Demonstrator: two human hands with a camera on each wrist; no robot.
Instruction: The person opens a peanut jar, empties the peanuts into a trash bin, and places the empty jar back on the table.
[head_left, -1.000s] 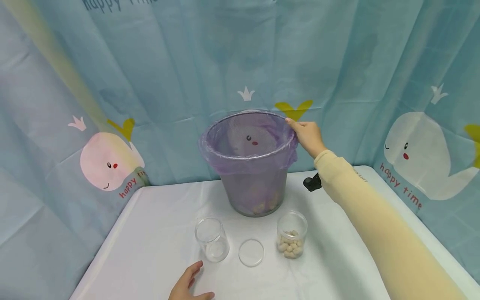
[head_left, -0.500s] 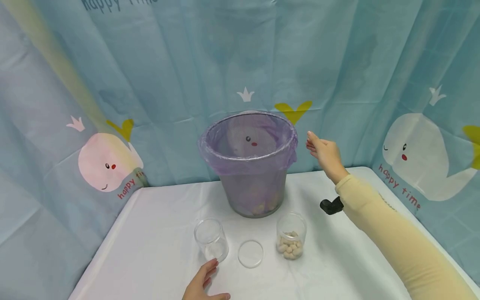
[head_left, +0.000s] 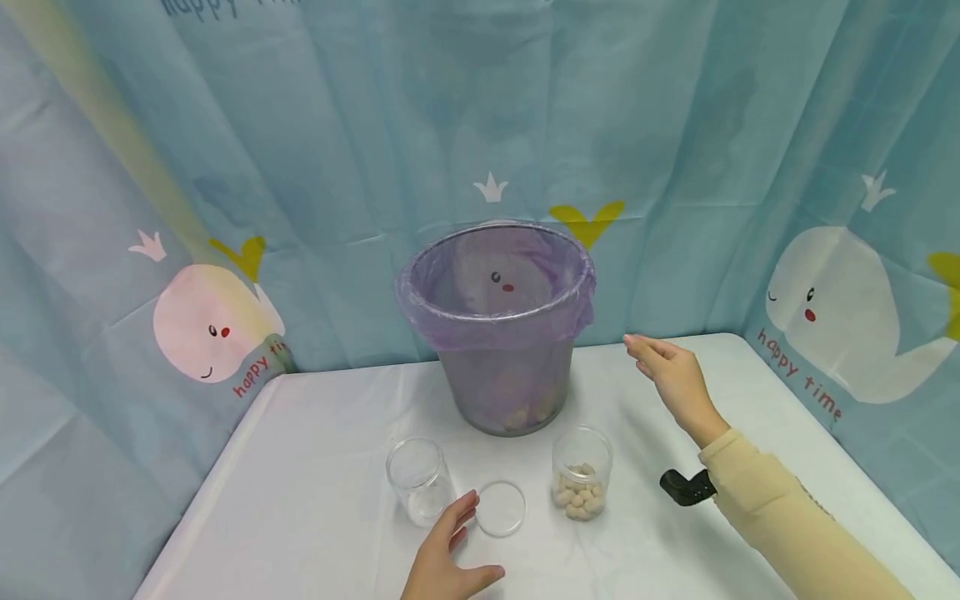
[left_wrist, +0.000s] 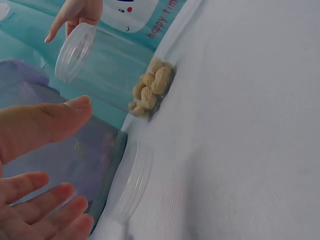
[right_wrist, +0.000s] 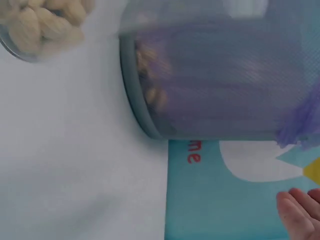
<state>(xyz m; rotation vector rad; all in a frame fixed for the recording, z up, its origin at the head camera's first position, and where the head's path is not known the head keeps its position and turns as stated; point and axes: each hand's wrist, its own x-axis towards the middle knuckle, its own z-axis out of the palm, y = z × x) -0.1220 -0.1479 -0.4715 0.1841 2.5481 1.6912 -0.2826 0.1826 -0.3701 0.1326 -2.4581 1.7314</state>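
My left hand (head_left: pixel 450 554) hovers over the near part of the table, fingers spread and holding nothing. Its fingertips are close to a clear round lid (head_left: pixel 502 509) lying flat and an uncapped, empty clear jar (head_left: pixel 420 482). Right of the lid stands another open clear jar (head_left: pixel 582 475) with peanuts (head_left: pixel 579 497) in its lower part; the left wrist view shows the peanuts (left_wrist: pixel 152 85) in their shells. My right hand (head_left: pixel 677 379) is in the air right of the bin (head_left: pixel 510 375), empty, its fingers fairly straight and apart from everything.
The bin, lined with a purple plastic bag (head_left: pixel 427 308), stands at the back; some peanuts (right_wrist: pixel 150 75) show through its lower wall. A white cloth (head_left: pixel 315 467) covers the table. Blue printed curtains (head_left: pixel 337 150) close off the back and sides.
My right hand has let go of the bin's rim and moved right and down. My left hand has moved right, from beside the empty jar to near the lid.
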